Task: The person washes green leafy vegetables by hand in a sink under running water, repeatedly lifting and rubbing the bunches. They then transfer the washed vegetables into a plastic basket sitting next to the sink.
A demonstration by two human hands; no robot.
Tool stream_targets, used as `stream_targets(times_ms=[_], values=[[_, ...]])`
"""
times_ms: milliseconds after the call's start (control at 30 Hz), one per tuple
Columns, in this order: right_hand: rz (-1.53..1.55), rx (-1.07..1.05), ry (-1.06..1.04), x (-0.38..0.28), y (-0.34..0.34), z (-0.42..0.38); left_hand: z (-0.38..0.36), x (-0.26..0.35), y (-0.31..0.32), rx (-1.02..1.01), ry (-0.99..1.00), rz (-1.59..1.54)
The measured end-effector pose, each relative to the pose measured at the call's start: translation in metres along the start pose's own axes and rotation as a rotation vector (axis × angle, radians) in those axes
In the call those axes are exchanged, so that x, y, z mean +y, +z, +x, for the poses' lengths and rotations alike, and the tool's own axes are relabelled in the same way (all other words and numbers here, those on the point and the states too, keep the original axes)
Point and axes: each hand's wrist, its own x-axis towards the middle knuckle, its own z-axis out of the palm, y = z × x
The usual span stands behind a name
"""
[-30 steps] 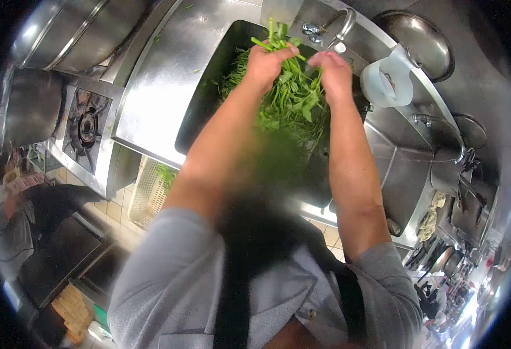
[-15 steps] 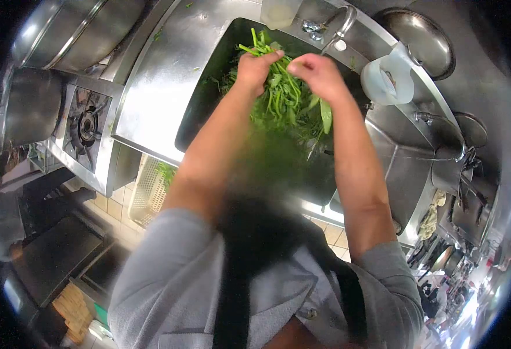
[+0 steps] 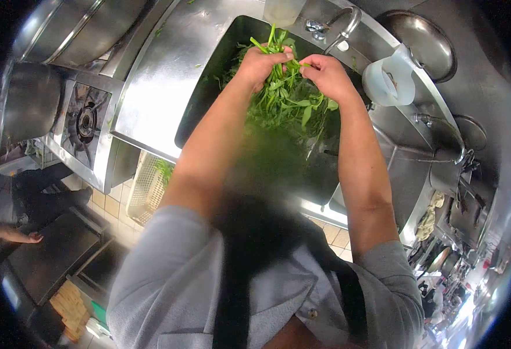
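Observation:
Over the sink (image 3: 200,110), my left hand (image 3: 261,67) is closed around a bunch of leafy greens (image 3: 284,96), with cut stems poking up past the thumb. Beside it, my right hand (image 3: 327,77) pinches a stem of the same bunch between thumb and fingers. Leaves hang down below both hands. More greens lie deeper in the sink, and the lower part of that pile is blurred.
A faucet (image 3: 351,26) stands behind the sink, with a translucent pitcher (image 3: 388,78) to its right. A gas burner (image 3: 86,123) is at left. A perforated basket (image 3: 145,189) holding greens sits below the counter (image 3: 156,87). Another person's hand (image 3: 33,237) shows far left.
My right hand has come from a loose, blurred pose beside the bunch to pinching a stem. The bunch has shifted slightly up and right. The other person's hand has come into view at left.

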Motion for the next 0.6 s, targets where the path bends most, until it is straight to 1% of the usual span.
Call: stream_targets(times_ms=[67,167,200,267,367,400,467,500,567,600], values=[[0.047,0.064,-0.061,0.002,0.003,0.002,0.001,0.001,0.005,0.038,-0.011,0.043],[0.008,0.108,-0.053,0.008,0.006,0.006,-0.002,0.003,0.011,0.036,0.035,0.125],[0.008,0.109,-0.053,0.008,0.006,0.007,-0.001,0.001,0.012,0.036,0.034,0.125],[-0.083,0.193,-0.016,0.008,0.009,0.008,0.001,-0.004,0.013,0.012,0.084,0.06],[-0.137,0.172,0.017,0.002,0.008,0.005,0.003,-0.007,0.011,-0.016,0.061,0.072],[-0.138,0.172,0.017,0.002,0.008,0.005,0.004,-0.007,0.011,-0.016,0.061,0.071],[-0.112,0.167,0.026,0.001,0.009,0.004,0.006,-0.007,0.009,-0.133,0.099,0.116],[-0.111,0.168,0.027,0.005,0.01,0.006,0.005,-0.006,0.01,-0.134,0.099,0.117],[-0.03,0.26,-0.04,0.013,0.012,0.01,0.003,-0.004,0.013,-0.123,0.111,0.133],[-0.029,0.259,-0.04,0.013,0.012,0.009,0.001,-0.002,0.014,-0.122,0.11,0.134]])
